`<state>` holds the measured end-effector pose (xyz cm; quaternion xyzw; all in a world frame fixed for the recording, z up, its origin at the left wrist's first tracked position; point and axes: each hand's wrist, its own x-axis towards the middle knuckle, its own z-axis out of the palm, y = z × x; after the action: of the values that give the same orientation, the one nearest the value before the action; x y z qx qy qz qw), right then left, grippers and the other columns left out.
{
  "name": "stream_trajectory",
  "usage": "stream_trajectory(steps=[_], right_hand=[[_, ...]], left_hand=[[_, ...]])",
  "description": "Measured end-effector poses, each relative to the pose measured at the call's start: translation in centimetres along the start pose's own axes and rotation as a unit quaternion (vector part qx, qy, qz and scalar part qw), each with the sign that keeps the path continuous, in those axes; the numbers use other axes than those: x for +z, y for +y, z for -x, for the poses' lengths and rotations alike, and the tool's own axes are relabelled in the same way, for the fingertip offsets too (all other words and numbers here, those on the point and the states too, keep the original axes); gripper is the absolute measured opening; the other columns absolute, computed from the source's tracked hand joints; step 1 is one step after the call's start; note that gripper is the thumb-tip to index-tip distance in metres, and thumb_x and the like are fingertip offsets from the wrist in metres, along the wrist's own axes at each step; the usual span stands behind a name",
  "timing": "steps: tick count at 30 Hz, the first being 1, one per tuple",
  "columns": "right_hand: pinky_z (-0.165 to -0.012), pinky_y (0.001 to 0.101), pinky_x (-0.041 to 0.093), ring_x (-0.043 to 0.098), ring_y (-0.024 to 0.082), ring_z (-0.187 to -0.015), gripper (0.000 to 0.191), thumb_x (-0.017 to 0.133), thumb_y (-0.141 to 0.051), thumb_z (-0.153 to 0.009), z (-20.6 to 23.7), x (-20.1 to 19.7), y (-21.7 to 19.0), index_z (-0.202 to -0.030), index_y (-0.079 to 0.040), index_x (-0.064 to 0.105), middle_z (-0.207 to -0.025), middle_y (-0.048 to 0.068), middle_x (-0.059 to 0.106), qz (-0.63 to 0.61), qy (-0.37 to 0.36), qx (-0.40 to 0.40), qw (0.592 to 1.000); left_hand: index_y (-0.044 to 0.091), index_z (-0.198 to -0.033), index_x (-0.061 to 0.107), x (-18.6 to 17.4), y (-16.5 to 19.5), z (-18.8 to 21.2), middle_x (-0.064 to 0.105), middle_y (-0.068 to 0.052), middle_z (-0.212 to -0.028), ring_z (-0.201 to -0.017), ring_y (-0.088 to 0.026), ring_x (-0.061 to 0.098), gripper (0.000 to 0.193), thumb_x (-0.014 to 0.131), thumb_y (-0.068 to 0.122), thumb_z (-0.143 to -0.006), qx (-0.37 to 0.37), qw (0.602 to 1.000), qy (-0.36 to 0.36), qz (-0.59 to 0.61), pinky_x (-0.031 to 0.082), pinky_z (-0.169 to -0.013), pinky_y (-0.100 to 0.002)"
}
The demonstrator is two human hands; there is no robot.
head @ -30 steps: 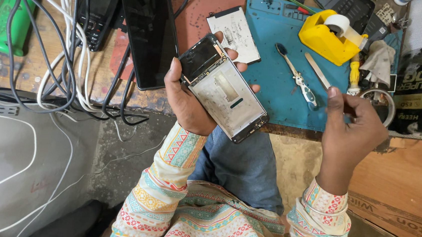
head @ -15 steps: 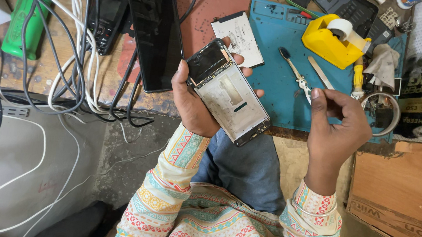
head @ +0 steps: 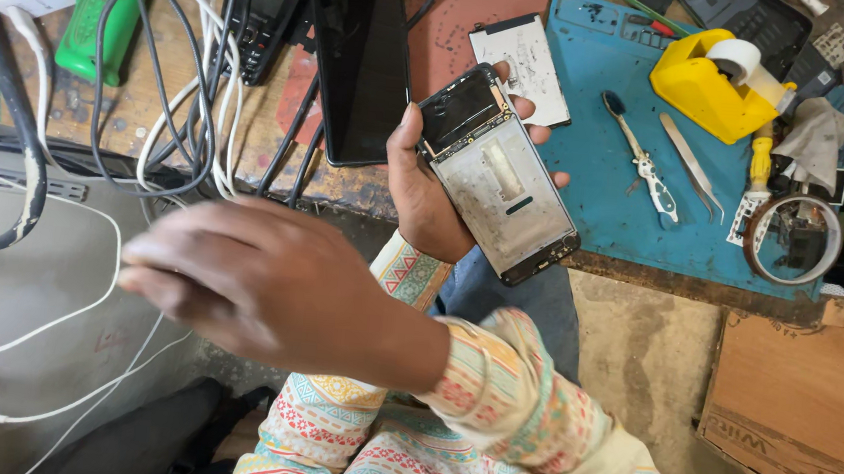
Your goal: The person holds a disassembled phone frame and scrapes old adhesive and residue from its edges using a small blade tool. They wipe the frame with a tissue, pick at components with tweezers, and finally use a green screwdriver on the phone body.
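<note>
Cluttered wooden worktop (head: 151, 115) with blue mat (head: 625, 213), cables (head: 194, 79); left hand (head: 425, 192) grasping opened phone (head: 502, 173), blurred right hand (head: 248, 284) grip indeterminable.

R hand (head: 257, 289) motion-blurred, grip unclear | L palm (head: 425, 192) behind phone frame (head: 500, 173)

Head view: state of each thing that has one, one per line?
opened phone: back off, insides showing, gripped in the left hand
right hand: blurred, crossed over to the left side, whether it holds anything cannot be told
black phone: on the bench, screen dark
tweezers: lying on the blue mat
</note>
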<state>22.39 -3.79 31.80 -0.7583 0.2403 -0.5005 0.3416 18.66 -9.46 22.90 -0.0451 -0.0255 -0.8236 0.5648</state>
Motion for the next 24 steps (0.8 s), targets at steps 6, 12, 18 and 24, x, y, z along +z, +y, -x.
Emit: stream_trajectory(steps=[6, 12, 18, 24], right_hand=[[-0.089, 0.0377, 0.056, 0.072, 0.022, -0.098, 0.013, 0.062, -0.017, -0.099, -11.4, 12.2, 6.4, -0.109, -0.010, 0.066, -0.108, 0.006, 0.070, 0.172, -0.041, -0.011, 0.984], [-0.085, 0.0467, 0.054, 0.071, 0.032, -0.098, 0.022, 0.061, -0.017, -0.094, -15.6, 15.4, 11.1, -0.114, -0.008, 0.064, -0.115, 0.019, 0.065, 0.325, 0.052, 0.036, 0.944], [-0.073, 0.0504, 0.055, 0.069, 0.040, -0.090, 0.034, 0.063, -0.019, -0.090, -16.7, 14.1, 10.2, -0.121, -0.006, 0.061, -0.120, 0.028, 0.061, 0.356, 0.076, 0.135, 0.922], [-0.061, 0.0540, 0.055, 0.068, 0.048, -0.081, 0.046, 0.064, -0.020, -0.085, -17.2, 12.8, 9.9, -0.128, -0.004, 0.059, -0.124, 0.037, 0.056, 0.317, 0.116, 0.179, 0.924]], left_hand=[[0.004, -0.155, 0.039, -1.0, 0.7, -0.4, 0.062, -0.020, -0.132, -0.126, -0.037, 0.064, 0.073, 0.040, 0.061, -0.111, 0.019, 0.999, -0.026, -0.017, 0.053, -0.102, -0.070], [0.008, -0.159, 0.034, -1.6, 1.7, -0.8, 0.061, -0.019, -0.136, -0.124, -0.033, 0.063, 0.074, 0.040, 0.063, -0.110, -0.033, 0.998, -0.058, 0.009, 0.050, -0.105, -0.066], [0.007, -0.160, 0.034, -1.7, 2.6, -1.0, 0.061, -0.019, -0.135, -0.124, -0.034, 0.063, 0.074, 0.040, 0.063, -0.111, -0.037, 0.998, -0.041, -0.009, 0.050, -0.105, -0.064], [0.004, -0.160, 0.033, -1.4, 2.2, -0.9, 0.061, -0.021, -0.135, -0.123, -0.035, 0.063, 0.073, 0.038, 0.061, -0.115, -0.006, 0.999, -0.037, -0.007, 0.051, -0.104, -0.064]])
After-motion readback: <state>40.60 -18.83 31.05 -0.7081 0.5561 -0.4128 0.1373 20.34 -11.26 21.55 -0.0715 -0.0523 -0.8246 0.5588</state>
